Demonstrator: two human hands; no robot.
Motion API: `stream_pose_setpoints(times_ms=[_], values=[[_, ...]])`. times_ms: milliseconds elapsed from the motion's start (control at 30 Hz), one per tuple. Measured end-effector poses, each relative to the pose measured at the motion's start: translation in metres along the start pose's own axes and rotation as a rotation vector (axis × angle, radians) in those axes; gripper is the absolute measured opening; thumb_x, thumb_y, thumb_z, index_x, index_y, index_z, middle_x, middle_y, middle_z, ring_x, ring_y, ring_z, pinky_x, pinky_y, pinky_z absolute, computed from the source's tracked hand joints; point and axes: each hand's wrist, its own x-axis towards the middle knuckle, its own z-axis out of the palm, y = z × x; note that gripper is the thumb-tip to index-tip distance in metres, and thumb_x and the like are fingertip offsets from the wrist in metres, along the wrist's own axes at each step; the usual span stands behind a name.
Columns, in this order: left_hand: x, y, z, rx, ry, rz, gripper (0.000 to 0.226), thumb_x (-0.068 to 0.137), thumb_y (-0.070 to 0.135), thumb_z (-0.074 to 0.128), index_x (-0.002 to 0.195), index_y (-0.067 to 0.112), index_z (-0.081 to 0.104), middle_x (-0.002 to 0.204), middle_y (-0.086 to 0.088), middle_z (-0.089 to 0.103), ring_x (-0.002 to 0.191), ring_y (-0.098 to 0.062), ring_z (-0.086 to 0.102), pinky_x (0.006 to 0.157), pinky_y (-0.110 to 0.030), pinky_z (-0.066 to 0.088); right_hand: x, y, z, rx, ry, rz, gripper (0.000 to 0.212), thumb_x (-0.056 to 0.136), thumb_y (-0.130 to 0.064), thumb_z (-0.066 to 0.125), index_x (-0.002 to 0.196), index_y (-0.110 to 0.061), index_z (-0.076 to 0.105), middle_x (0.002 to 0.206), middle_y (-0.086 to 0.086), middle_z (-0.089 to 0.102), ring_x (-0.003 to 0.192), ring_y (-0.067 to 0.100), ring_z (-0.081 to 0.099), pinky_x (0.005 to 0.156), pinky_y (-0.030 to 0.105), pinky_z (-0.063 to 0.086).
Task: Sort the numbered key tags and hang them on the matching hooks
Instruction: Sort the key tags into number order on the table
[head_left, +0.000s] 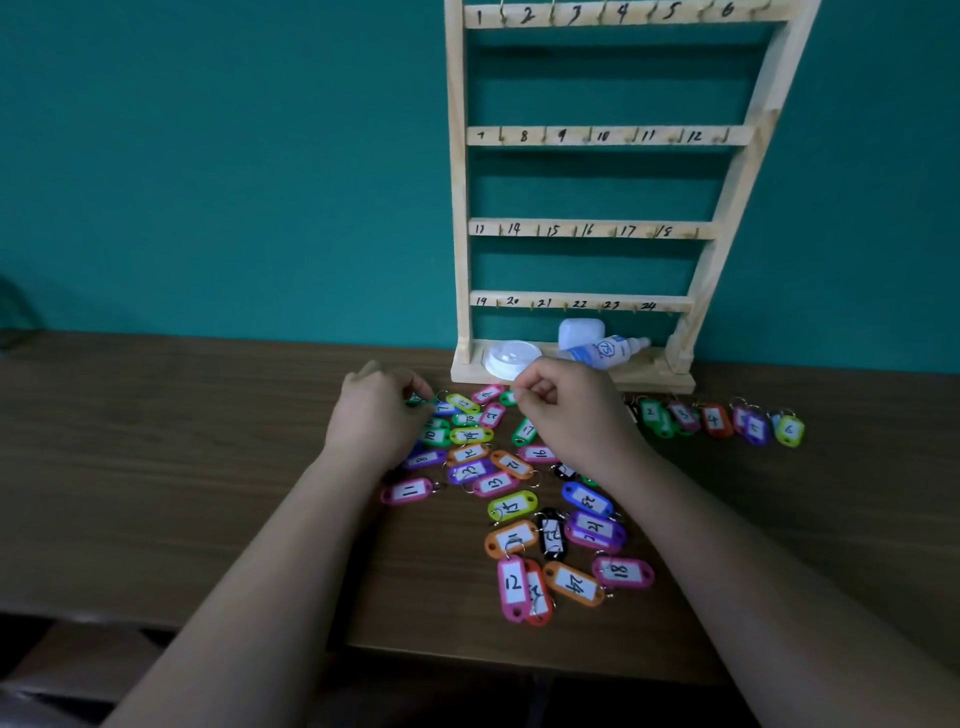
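Note:
A wooden rack (460, 208) with four rows of numbered hooks, 1 to 24, stands against the teal wall; no tags hang on it. Several coloured numbered key tags lie in a loose pile (511, 506) on the brown table in front of it. A separate row of tags (717, 420), numbered about 2 to 6, lies to the right of the pile. My left hand (376, 415) has curled fingers pinching a green tag (415, 399) at the pile's far left edge. My right hand (569, 410) pinches a green tag (508, 397) near the rack's base.
On the rack's base lie a white plastic lid (511, 358), a white case (581, 332) and a small dropper bottle (605, 351). The table's near edge (519, 660) runs just below the pile, with a lower step of the tabletop at the left.

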Motion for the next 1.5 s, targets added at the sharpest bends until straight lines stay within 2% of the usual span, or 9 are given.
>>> stream_pose_setpoints(times_ms=[233,367,833,1000,1100,1200,1267,1333,1500], values=[[0.0,0.007,0.003,0.019,-0.055,-0.022,0.014,0.093,0.044,0.075,0.106,0.037,0.073,0.113,0.005,0.046,0.127,-0.024,0.045,0.098,-0.036,0.046,-0.005,0.003,-0.006,0.037,0.031,0.004,0.008,0.097,-0.014,0.072,0.094,-0.018,0.078,0.079,-0.017,0.067,0.08,-0.011,0.061,0.065,0.006,0.043],[0.001,0.01,0.004,0.066,-0.062,-0.038,0.019,0.094,0.044,0.074,0.111,0.035,0.074,0.126,0.0,0.05,0.129,-0.026,0.044,0.105,-0.042,0.046,-0.009,0.005,-0.01,0.067,0.039,0.001,0.009,0.097,-0.011,0.072,0.095,-0.017,0.078,0.079,-0.016,0.068,0.08,-0.01,0.062,0.069,0.005,0.045],[-0.001,0.012,-0.001,0.132,-0.101,-0.028,0.021,0.095,0.046,0.072,0.113,0.035,0.069,0.138,0.001,0.053,0.135,-0.026,0.042,0.106,-0.048,0.039,-0.014,0.01,-0.018,0.086,0.028,0.062,0.011,0.098,-0.018,0.071,0.097,-0.026,0.078,0.082,-0.016,0.07,0.086,-0.008,0.063,0.07,0.005,0.045],[-0.003,0.011,-0.004,0.079,-0.023,0.003,0.012,0.095,0.039,0.074,0.096,0.034,0.064,0.114,0.01,0.065,0.123,-0.023,0.051,0.096,-0.044,0.038,-0.015,0.005,-0.017,0.111,0.015,0.04,0.009,0.098,-0.016,0.072,0.099,-0.023,0.078,0.083,-0.016,0.069,0.084,-0.009,0.062,0.07,0.005,0.045],[-0.006,0.012,-0.007,-0.011,0.041,0.074,0.015,0.094,0.035,0.075,0.088,0.035,0.061,0.093,0.018,0.064,0.108,-0.019,0.061,0.097,-0.045,0.047,-0.016,0.003,-0.016,0.141,-0.005,0.022,0.007,0.098,-0.02,0.073,0.102,-0.025,0.077,0.087,-0.015,0.07,0.087,-0.006,0.063,0.072,0.006,0.046],[-0.01,0.019,-0.008,-0.107,0.035,0.218,0.014,0.091,0.036,0.078,0.088,0.037,0.063,0.09,0.018,0.071,0.099,-0.013,0.066,0.094,-0.048,0.053,-0.017,0.001,-0.015,0.153,-0.052,-0.004,0.015,0.097,-0.025,0.075,0.111,-0.028,0.074,0.094,-0.017,0.069,0.093,-0.005,0.062,0.076,0.006,0.047],[-0.014,0.029,-0.008,-0.271,-0.025,0.259,0.012,0.089,0.035,0.081,0.089,0.036,0.069,0.087,0.015,0.073,0.09,-0.009,0.069,0.086,-0.041,0.056,-0.017,0.0,-0.015,0.159,-0.058,-0.019,0.02,0.096,-0.026,0.076,0.115,-0.028,0.073,0.098,-0.017,0.07,0.094,-0.005,0.063,0.077,0.007,0.048],[-0.017,0.043,-0.008,-0.463,-0.093,0.239,0.009,0.089,0.031,0.083,0.09,0.032,0.074,0.086,0.009,0.076,0.082,-0.011,0.071,0.077,-0.035,0.058,-0.016,0.001,-0.018,0.176,-0.042,-0.015,0.016,0.096,-0.026,0.077,0.112,-0.024,0.075,0.096,-0.017,0.071,0.093,-0.005,0.064,0.076,0.006,0.047],[-0.016,0.064,0.0,-0.696,-0.118,0.206,0.009,0.088,0.026,0.085,0.095,0.024,0.079,0.084,0.006,0.076,0.076,-0.009,0.07,0.077,-0.029,0.057,-0.016,0.009,-0.028,0.165,-0.021,0.01,0.003,0.098,-0.027,0.075,0.097,-0.026,0.077,0.083,-0.015,0.072,0.082,-0.002,0.067,0.068,0.011,0.046]])
